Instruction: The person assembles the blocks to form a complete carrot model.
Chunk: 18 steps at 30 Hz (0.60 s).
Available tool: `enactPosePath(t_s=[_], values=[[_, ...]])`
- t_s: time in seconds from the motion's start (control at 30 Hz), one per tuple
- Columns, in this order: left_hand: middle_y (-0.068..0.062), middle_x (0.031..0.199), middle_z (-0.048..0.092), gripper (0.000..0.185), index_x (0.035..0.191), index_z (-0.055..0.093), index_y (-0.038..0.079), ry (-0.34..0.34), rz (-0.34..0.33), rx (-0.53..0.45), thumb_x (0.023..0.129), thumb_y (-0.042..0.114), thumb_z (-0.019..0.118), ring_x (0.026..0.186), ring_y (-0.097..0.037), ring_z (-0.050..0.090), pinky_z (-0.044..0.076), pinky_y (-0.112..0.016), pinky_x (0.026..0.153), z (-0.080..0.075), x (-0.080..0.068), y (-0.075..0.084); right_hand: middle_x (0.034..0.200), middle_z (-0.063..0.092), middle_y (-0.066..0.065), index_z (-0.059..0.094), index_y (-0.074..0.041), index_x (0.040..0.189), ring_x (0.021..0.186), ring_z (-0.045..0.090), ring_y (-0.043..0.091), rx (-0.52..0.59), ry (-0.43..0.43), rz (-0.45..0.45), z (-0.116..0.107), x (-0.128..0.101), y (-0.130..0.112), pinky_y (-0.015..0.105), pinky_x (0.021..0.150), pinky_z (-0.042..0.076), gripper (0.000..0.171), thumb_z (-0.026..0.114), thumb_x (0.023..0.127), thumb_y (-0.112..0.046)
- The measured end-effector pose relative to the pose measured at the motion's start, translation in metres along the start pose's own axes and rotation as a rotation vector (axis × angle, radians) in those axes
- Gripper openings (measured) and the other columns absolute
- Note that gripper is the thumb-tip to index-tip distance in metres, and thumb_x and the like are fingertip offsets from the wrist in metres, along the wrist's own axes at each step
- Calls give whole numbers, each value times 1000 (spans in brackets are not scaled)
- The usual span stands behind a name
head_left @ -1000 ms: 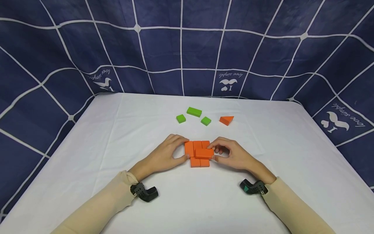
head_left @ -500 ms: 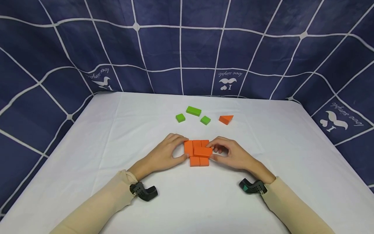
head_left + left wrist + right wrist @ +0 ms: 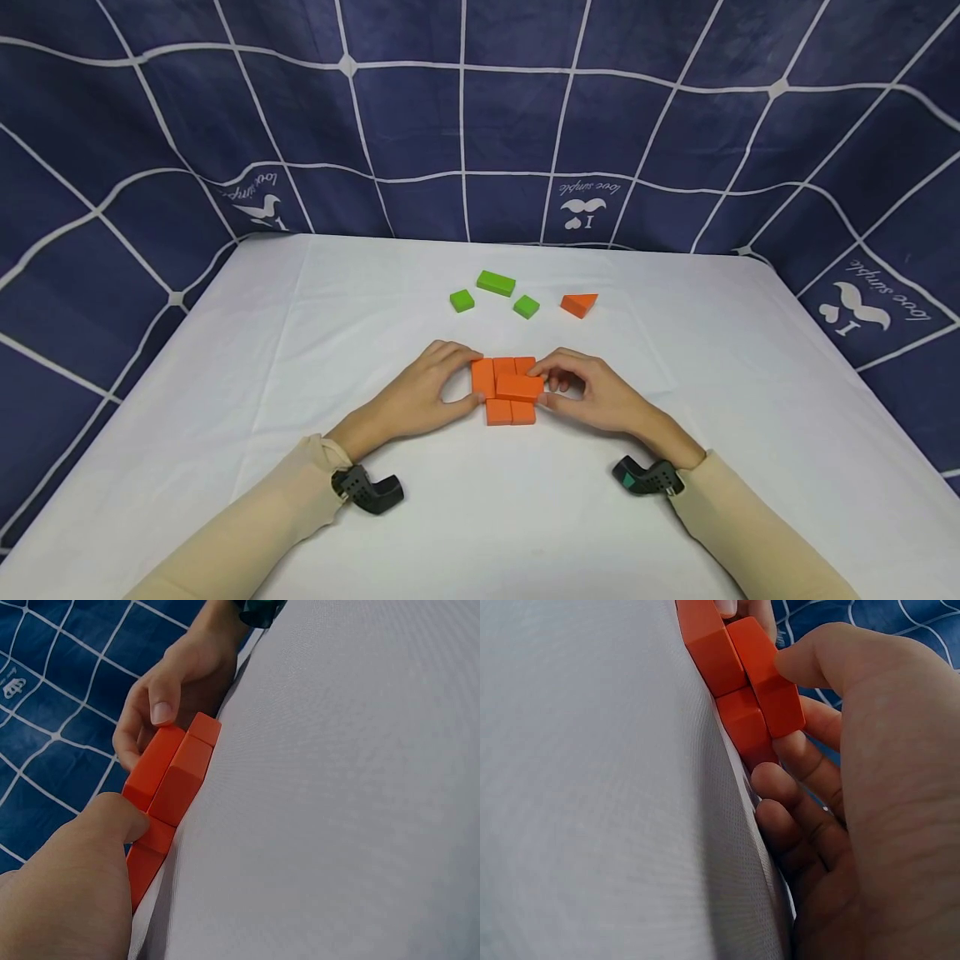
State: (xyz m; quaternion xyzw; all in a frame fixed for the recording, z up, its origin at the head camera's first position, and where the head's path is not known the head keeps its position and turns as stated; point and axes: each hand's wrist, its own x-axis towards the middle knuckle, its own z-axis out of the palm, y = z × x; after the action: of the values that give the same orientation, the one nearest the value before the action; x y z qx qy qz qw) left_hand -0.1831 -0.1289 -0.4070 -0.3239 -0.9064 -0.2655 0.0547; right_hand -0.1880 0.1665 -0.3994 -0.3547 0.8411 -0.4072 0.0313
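Two hands at the orange blocks (image 3: 504,390), mid-counter (image 3: 300,333): right hand (image 3: 592,398) fingers pinch the top block (image 3: 520,387); left hand (image 3: 420,400) fingers clamp the left edge.

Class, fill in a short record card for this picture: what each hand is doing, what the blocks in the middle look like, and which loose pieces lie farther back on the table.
left hand: grips the left edge of the orange block cluster
right hand: pinches the top orange block, which lies flat on the cluster
loose pieces: three green blocks, one orange wedge, apart from the hands
surface: white tablecloth
backdrop: navy grid-patterned cloth
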Motion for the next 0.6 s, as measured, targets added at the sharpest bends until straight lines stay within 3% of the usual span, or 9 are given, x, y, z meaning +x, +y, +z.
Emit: enactPosePath(t_s=[0.6], values=[[8, 129, 54, 54, 131, 55, 17, 0, 10, -3, 87, 48, 62, 122, -9, 43, 40, -33, 107, 0, 0, -2, 96, 60, -9, 62, -28, 115, 82, 55, 6, -26, 0, -20, 1, 0, 1, 23, 70, 48, 27, 70, 88, -27]])
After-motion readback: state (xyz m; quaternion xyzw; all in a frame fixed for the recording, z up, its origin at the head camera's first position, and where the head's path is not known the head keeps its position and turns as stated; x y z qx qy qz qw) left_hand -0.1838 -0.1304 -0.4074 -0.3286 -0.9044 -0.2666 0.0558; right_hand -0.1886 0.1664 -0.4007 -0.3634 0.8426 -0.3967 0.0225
